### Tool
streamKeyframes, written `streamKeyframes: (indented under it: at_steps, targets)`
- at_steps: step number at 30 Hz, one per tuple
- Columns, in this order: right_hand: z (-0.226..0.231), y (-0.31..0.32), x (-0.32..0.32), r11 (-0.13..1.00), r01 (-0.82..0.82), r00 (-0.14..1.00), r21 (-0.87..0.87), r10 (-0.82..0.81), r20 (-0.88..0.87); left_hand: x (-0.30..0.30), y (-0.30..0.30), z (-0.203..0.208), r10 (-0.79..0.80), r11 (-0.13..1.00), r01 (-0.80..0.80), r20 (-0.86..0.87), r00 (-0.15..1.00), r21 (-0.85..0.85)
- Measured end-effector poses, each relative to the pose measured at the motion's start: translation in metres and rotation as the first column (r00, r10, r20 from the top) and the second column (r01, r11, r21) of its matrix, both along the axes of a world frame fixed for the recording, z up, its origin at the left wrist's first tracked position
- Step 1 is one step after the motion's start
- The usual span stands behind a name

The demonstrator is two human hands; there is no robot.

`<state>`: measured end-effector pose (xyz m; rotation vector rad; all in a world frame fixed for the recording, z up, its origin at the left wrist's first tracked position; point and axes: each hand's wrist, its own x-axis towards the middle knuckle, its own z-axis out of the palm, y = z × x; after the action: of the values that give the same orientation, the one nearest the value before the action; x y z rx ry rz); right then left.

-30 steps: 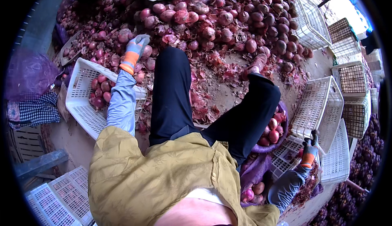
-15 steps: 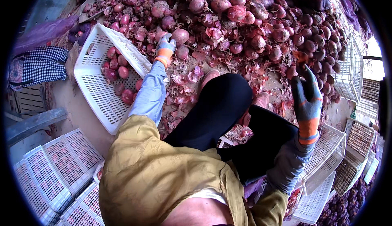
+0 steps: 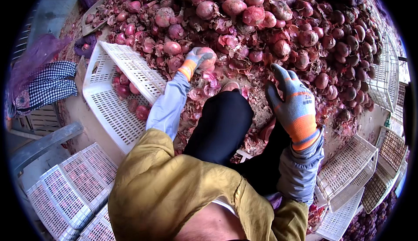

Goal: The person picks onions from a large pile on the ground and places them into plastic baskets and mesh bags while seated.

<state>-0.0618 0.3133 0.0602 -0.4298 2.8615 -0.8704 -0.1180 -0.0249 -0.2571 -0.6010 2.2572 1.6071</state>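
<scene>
My left hand (image 3: 193, 62), in a grey glove with an orange cuff, has its fingers closed around a red onion (image 3: 209, 59) at the near edge of the onion pile (image 3: 244, 28). My right hand (image 3: 292, 104), gloved the same way, is held above the near right side of the pile. Its thumb and fingers are apart, with nothing between them. Left of my left forearm is a tilted white plastic crate (image 3: 114, 118). Several red onions (image 3: 126, 86) lie inside it, partly hidden behind its slotted side wall.
Loose onion skins (image 3: 198, 95) litter the ground around my legs. Stacked white crates (image 3: 65, 189) stand at lower left, and more crates (image 3: 346, 171) at lower right. A grey metal bar (image 3: 45, 147) and checkered cloth (image 3: 54, 78) are at far left.
My left hand has moved right and closed on an onion. My right hand has swung left, toward my body's middle; a blurred reddish thing near its fingertips is no longer seen.
</scene>
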Motion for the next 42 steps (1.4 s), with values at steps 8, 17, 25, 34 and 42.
streamKeyframes:
  at_steps: [8,17,25,34,42]
  targets:
    - [-0.005,-0.015,0.006,0.996,0.032,0.995,-0.08,-0.04,-0.092,0.018,0.077,0.17,-0.121,0.104,0.07,-0.057,0.991,0.992]
    - [-0.026,0.0,0.007,0.905,0.162,0.984,-0.393,-0.178,-0.004,0.016,0.166,0.272,0.244,0.449,0.137,-0.269,0.932,0.883]
    - [0.008,0.003,0.009,0.391,0.192,0.976,-0.9,-0.172,0.133,0.056,0.177,0.323,-0.169,0.811,0.536,-0.783,0.598,0.234]
    - [-0.013,0.034,0.024,0.914,0.086,0.973,0.397,-0.162,0.163,0.07,0.072,0.282,0.339,0.196,0.152,-0.213,0.917,0.969]
    - [-0.005,0.063,0.038,0.937,0.192,0.98,0.292,-0.2,-0.003,0.101,0.007,0.133,0.415,0.628,-0.167,-0.145,0.898,0.76]
